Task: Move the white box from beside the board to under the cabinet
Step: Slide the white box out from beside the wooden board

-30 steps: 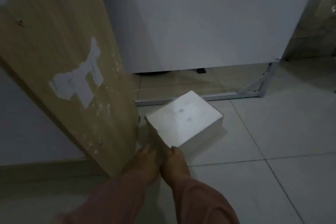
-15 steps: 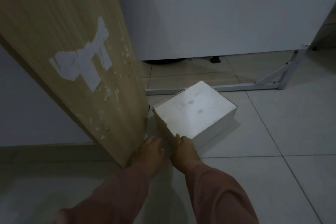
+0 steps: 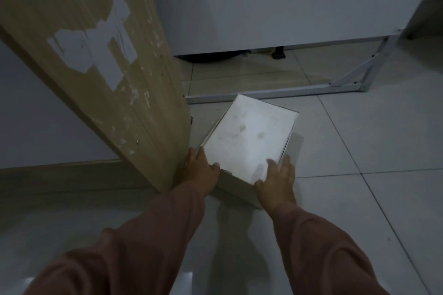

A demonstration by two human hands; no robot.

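The white box (image 3: 249, 136) is a closed rectangular carton with faint smudges on its lid. It sits on the floor tiles just right of the leaning wooden board (image 3: 100, 60). My left hand (image 3: 200, 171) grips its near left corner, thumb over the lid. My right hand (image 3: 278, 181) grips the near right corner, fingers on the lid and side. The box's far corner lies close to the white metal base rail (image 3: 275, 92) of the white cabinet (image 3: 275, 2). A low gap shows under the cabinet.
A diagonal white brace (image 3: 357, 69) and a leg stand at the cabinet frame's right end. A small dark foot (image 3: 278, 54) and a dark shape lie under the cabinet. A grey wall with a skirting board (image 3: 60, 170) runs left. Pale floor tiles spread to the right.
Both hands spread apart from the box's near corner to grip its two near corners. The box has turned so its long side points toward the cabinet.
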